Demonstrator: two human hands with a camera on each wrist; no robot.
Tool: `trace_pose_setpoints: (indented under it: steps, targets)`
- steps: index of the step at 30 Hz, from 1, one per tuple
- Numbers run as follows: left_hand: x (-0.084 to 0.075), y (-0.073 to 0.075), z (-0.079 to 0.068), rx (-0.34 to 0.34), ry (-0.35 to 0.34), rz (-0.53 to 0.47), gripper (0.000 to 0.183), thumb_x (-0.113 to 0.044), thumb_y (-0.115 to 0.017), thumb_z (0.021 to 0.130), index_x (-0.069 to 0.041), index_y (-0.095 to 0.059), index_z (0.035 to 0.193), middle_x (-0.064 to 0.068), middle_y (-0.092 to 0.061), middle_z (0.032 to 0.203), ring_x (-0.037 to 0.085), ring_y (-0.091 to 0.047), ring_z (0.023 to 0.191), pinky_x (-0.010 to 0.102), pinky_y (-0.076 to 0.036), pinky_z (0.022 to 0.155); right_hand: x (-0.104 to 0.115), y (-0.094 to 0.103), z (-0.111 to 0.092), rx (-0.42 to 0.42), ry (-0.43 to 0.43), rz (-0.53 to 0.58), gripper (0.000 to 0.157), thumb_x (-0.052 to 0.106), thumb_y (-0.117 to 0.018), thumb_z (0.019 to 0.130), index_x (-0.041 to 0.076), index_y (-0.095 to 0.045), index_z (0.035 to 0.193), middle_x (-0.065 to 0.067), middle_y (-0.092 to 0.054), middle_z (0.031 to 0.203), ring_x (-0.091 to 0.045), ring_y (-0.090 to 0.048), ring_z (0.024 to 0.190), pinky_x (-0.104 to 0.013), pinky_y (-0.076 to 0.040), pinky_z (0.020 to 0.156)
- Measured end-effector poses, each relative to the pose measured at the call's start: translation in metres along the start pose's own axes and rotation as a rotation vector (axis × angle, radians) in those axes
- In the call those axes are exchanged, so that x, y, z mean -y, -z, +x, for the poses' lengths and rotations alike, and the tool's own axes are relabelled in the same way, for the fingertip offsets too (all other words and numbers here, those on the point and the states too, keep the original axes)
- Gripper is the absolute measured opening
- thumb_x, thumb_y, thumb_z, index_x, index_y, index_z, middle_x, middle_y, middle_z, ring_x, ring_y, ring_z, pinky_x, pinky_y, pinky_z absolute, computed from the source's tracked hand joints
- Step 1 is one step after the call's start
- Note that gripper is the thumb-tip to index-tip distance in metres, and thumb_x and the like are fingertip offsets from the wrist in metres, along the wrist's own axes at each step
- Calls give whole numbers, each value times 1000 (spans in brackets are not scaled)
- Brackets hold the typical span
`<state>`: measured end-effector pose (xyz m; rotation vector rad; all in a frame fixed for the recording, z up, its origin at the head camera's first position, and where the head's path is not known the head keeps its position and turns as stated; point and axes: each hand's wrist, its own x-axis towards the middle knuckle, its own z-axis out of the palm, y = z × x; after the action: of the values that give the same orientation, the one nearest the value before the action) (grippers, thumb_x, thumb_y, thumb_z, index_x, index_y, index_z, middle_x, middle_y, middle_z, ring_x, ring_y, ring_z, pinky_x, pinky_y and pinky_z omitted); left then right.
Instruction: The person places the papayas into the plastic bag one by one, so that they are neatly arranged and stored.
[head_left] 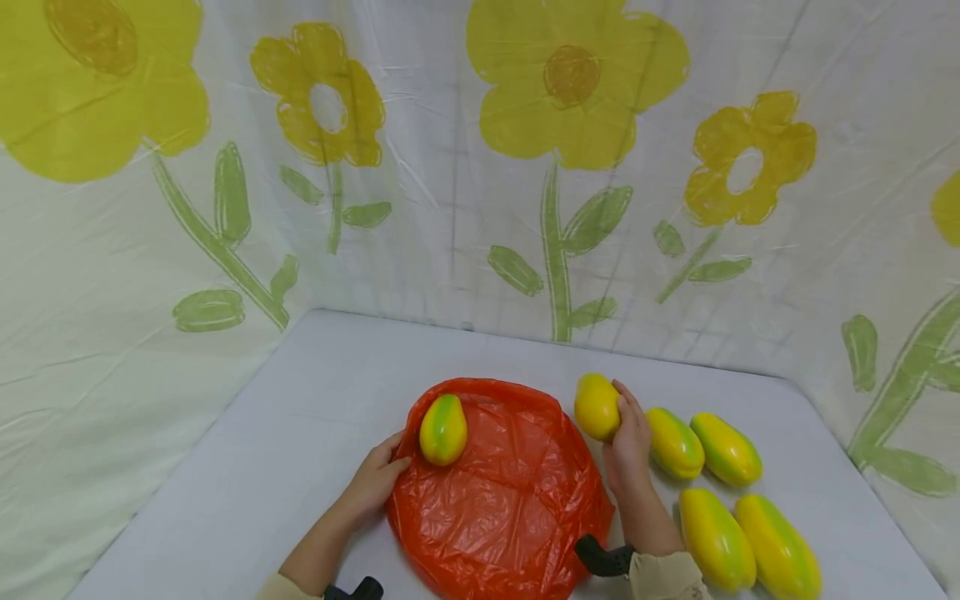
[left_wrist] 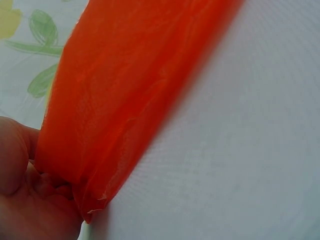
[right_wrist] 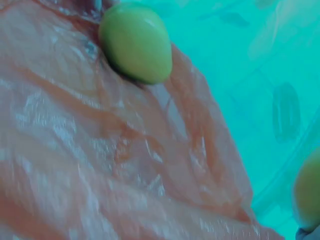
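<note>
A red plastic bag (head_left: 502, 500) lies spread with its mouth wide on the white table. My left hand (head_left: 378, 477) pinches its left rim; the left wrist view shows the red film (left_wrist: 110, 100) gathered at the fingers of that hand (left_wrist: 30, 200). One yellow-green papaya (head_left: 443, 429) rests inside the bag, near the left side, and in the right wrist view this papaya (right_wrist: 136, 44) sits on the crumpled film. My right hand (head_left: 632, 437) holds another papaya (head_left: 596, 407) just beyond the bag's upper right rim. Only part of the held papaya (right_wrist: 308, 192) enters the right wrist view.
Several more papayas lie right of the bag, two farther back (head_left: 726, 450) and two nearer (head_left: 717, 540). A white curtain (head_left: 420, 250) printed with yellow flowers hangs behind and beside the table (head_left: 300, 400). Black wrist mounts (head_left: 603, 557) show by the sleeves.
</note>
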<state>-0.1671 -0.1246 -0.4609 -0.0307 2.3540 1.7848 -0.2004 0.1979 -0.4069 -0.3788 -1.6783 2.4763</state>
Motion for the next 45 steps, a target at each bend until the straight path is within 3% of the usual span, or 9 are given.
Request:
trace_pose_setpoints:
  steps: [12,19,22,26,31,37,45]
  targets:
    - [0,0,0,2,5,4,48,-8,-41,95,-3,-35,142,18,-40,144,35,-42,130,44,-46,98,-11,-31,0,38,32,-85,44,26,-22,103,14,-31,144,0,-35,141,-10,-41,116,-13,-42,93]
    - [1,0,1,-1,-4,1,48,-7,-41,95,-2,-35,142,18,-41,144,35,-43,129,44,-46,98,-21,-50,-1,84,27,-194,44,27,-23,103,17,-32,144,-3,-36,143,-18,-40,119,-29,-39,104]
    - [1,0,2,-3,-6,1,48,-7,-41,94,-2,-35,142,18,-41,144,35,-42,130,44,-46,99,-30,-60,-3,83,47,-213,43,27,-26,102,17,-36,142,-6,-39,140,-20,-42,115,-31,-39,101]
    - [1,1,2,-4,-11,1,48,-6,-40,94,-2,-36,142,18,-41,144,35,-43,129,44,-46,98,-44,-75,-8,72,83,-209,41,26,-30,101,16,-41,139,-7,-43,135,-19,-44,108,-26,-41,89]
    - [1,1,2,-6,-10,7,48,-6,-40,94,-2,-36,142,18,-41,144,35,-43,129,44,-46,98,-59,-89,-13,104,105,-254,40,27,-32,101,16,-43,138,-8,-46,133,-19,-47,108,-28,-43,93]
    - [0,1,1,-6,-6,5,48,-7,-40,94,-3,-36,142,18,-41,144,35,-43,129,44,-46,98,-72,-100,-15,144,83,-319,40,30,-35,100,20,-44,138,-6,-47,134,-22,-47,111,-39,-44,99]
    - [0,1,2,-1,-4,4,48,-7,-40,94,-2,-35,142,18,-40,144,35,-41,131,45,-44,100,-86,-104,-16,173,59,-324,40,30,-37,99,20,-43,138,-7,-48,133,-23,-47,113,-43,-44,100]
